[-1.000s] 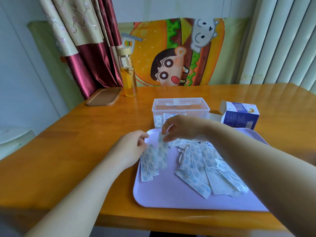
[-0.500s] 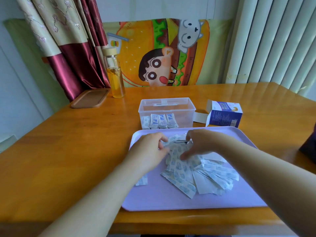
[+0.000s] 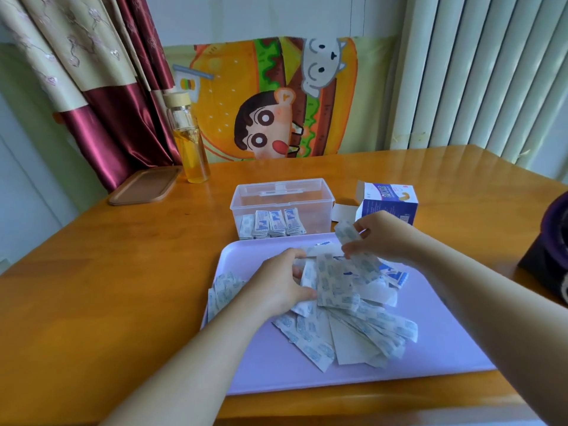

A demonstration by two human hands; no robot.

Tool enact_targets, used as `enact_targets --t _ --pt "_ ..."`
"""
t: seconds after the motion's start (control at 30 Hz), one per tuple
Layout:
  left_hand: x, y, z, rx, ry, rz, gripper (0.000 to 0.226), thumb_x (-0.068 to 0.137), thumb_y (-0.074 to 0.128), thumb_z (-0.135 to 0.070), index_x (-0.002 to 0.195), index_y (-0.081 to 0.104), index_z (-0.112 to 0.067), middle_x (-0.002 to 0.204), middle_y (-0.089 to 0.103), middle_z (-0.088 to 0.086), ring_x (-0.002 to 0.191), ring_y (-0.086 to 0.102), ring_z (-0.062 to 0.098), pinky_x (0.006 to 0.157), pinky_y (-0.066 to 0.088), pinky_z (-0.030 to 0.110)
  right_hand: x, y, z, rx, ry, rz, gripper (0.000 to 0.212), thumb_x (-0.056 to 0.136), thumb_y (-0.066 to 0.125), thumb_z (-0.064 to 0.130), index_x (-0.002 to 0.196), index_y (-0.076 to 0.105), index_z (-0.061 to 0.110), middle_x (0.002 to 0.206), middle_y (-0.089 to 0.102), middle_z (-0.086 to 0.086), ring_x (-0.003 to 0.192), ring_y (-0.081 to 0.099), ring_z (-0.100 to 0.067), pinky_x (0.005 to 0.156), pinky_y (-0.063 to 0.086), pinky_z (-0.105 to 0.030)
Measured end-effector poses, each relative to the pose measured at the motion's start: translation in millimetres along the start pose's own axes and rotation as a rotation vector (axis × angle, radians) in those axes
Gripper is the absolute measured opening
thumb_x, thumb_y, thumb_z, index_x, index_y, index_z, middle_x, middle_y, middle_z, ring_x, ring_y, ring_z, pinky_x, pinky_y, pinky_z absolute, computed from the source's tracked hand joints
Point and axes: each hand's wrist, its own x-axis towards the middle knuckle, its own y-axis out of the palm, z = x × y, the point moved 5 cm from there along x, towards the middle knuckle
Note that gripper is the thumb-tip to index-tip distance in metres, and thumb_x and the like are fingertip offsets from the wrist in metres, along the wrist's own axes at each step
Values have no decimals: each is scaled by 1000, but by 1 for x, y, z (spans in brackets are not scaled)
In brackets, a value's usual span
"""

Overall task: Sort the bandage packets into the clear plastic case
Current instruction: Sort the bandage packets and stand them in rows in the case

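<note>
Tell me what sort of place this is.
Probably a room in a home rather than a workplace: a varnished wooden table, with draped floral curtains and a cartoon burger-print cloth behind it, and vertical blinds at the right.

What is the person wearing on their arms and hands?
Nothing that shows. The left hand and right hand are bare, with no gloves, rings or watch in view. The left forearm and right forearm are bare too; no sleeve shows.
</note>
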Motion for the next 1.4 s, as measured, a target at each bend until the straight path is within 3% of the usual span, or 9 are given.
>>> enact_targets --t 0.23,0.37,0.43,0.57,0.77,1.0,1.13,1.2,1.4 --pt "4 -31 13 -92 -70 -44 68 80 75 -24 137 40 -25 85 61 -4 64 56 9 60 42 20 2 -3 -8 -20 51 68 29 82 68 37 79 64 8 67 59 -1 57 48 -15 48 30 -21" --pt "7 -37 19 -190 -90 -75 57 82 72 -19 133 46 -20 97 67 1 79 67 15 65 47 22 2 13 0 373 80 193 27 80 73 25 91 65 2 98 70 -19 95 67 -32 83 55 -41" --pt "6 -32 15 -495 -107 -42 41 89 64 -10 128 53 -13 102 70 8 84 69 20 67 53 27 0 24 12 634 76 226 26 79 74 14 97 63 -2 108 65 -27 106 61 -39 94 48 -53" --pt "1 -20 -1 -1034 -124 67 24 99 42 -8 112 60 -3 106 69 18 89 70 29 75 57 43 4 44 42 757 -18 162 32 74 79 20 95 65 0 95 70 -19 89 68 -32 82 55 -43" --pt "-5 -23 -7 -1226 -98 180 37 99 40 -34 117 59 -8 85 67 9 72 67 18 67 60 34 7 47 61 744 -90 87 44 70 81 31 87 62 -4 79 62 -9 71 59 -17 69 47 -33" --pt "-8 -35 1 -1226 -79 149 29 85 55 -13 112 62 -9 81 70 5 62 65 11 61 58 27 14 40 76 594 -177 38 60 84 53 58 90 61 -1 73 52 -14 65 55 -11 65 39 -27" --pt "-5 -56 19 -1316 -125 -17 26 95 43 -2 114 59 -10 78 68 3 65 69 13 63 58 32 32 51 73 -11 -395 106 26 94 51 27 111 65 12 112 65 -6 95 62 -25 84 50 -36" --pt "-6 -63 27 -1329 -154 -76 27 96 41 -3 113 59 -13 82 68 3 67 69 13 67 57 33 33 74 64 -345 -423 299 40 89 55 18 128 55 22 131 55 -1 117 51 -21 98 43 -35" --pt "-8 -65 36 -1431 -259 -169 17 100 37 -14 104 54 -14 86 63 -1 80 60 12 81 44 32 31 68 61 -583 -469 266 27 92 55 26 117 65 24 116 64 4 111 52 -16 88 49 -34"
